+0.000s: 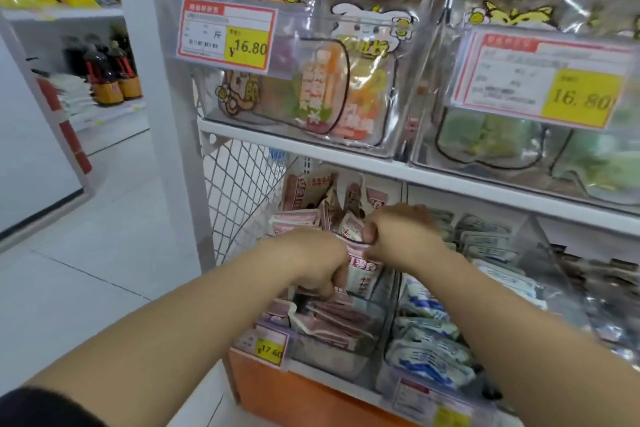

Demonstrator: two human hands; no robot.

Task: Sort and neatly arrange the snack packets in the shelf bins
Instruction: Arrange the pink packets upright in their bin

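Under the left hand (317, 265), pink packets (334, 321) are gleaming (glossy plastic film) in a clear, shiny plastic bin (329, 362). Left of it, wire mesh (239, 180) is showing as white-coated metal; above the right hand (403, 236), the shelf (346, 159) is looking smooth, matt-painted.

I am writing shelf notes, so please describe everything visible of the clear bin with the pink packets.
The clear bin looks like transparent plastic and stands left of the blue-and-white packets. Pink packets fill it: flat in front, upright behind. A yellow 17.60 price tag hangs on its front edge. The left hand and right hand each grip packets inside it.
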